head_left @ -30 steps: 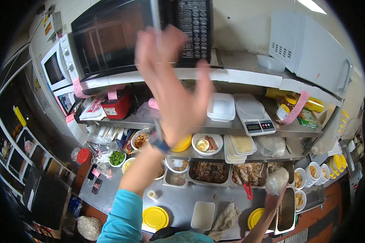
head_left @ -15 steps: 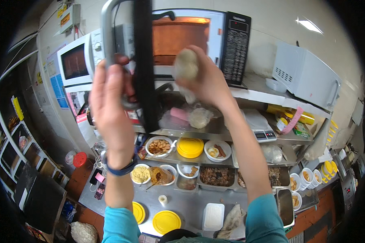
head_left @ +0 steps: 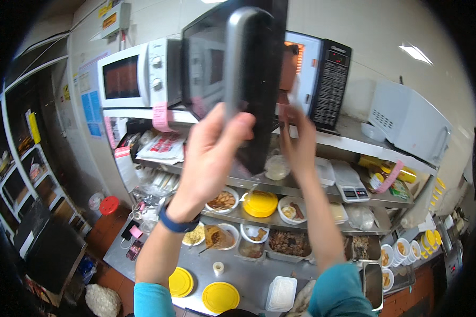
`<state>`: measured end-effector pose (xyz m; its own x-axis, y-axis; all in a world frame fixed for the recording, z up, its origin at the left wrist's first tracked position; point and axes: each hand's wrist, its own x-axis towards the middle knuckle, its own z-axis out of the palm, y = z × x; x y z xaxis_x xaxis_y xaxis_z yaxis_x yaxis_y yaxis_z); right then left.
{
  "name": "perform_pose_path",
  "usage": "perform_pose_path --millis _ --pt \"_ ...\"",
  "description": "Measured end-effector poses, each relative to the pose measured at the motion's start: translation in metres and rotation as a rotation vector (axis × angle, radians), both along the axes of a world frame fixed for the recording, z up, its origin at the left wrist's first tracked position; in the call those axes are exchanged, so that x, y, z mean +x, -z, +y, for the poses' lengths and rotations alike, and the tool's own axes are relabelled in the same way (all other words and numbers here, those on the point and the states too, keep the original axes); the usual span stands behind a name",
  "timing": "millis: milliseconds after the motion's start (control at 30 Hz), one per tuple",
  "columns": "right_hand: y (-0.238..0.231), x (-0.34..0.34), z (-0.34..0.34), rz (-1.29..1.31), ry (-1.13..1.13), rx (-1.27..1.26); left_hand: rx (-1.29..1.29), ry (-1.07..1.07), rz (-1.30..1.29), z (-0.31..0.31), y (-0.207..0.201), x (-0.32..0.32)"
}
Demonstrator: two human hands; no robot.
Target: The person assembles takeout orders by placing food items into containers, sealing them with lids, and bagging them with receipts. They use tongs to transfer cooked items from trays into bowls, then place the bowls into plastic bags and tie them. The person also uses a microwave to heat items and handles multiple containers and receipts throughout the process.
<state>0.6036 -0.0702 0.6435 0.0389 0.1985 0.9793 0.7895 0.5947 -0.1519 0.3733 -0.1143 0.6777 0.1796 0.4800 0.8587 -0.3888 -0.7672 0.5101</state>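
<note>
My left hand [head_left: 211, 153] is raised to the open black microwave door [head_left: 259, 79]. It holds the door at the lower end of the grey handle [head_left: 242, 58], thumb on the front. My right hand [head_left: 299, 140] is up behind the door at the mouth of the lit microwave [head_left: 312, 74], fingers apart, with nothing seen in it. A small clear container [head_left: 276, 166] sits on the steel shelf just below that hand. The door hides most of the oven's inside.
A white microwave [head_left: 132, 74] stands to the left and a white appliance [head_left: 407, 121] to the right. A scale [head_left: 351, 190], a yellow-lidded bowl [head_left: 259, 203] and food bowls fill the shelves. Yellow lids [head_left: 220, 296] and a white box [head_left: 280, 293] lie on the counter.
The microwave door has swung open. My right hand no longer holds the round pale thing it carried up. My left hand has slid down to the handle's lower end.
</note>
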Motion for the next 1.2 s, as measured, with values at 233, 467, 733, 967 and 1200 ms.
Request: perform_pose_path --millis 233,467,733,967,1200 --pt "0.331 -0.004 -0.24 0.657 -0.089 -0.789 0.195 -0.506 0.29 0.076 -0.005 0.185" --pt "0.466 -0.01 -0.372 1.204 -0.06 -1.186 0.229 -0.824 0.177 0.107 -0.005 0.23" --pt "0.45 -0.006 -0.354 0.96 -0.198 -1.316 0.206 -0.781 0.341 0.1 -0.009 0.219" --pt "0.435 -0.029 -0.337 0.632 -0.228 -1.509 0.216 -0.778 0.367 0.098 -0.011 0.217" --pt "0.447 -0.06 -0.317 0.493 -0.356 -1.524 0.327 -0.834 0.328 0.109 -0.007 0.216"
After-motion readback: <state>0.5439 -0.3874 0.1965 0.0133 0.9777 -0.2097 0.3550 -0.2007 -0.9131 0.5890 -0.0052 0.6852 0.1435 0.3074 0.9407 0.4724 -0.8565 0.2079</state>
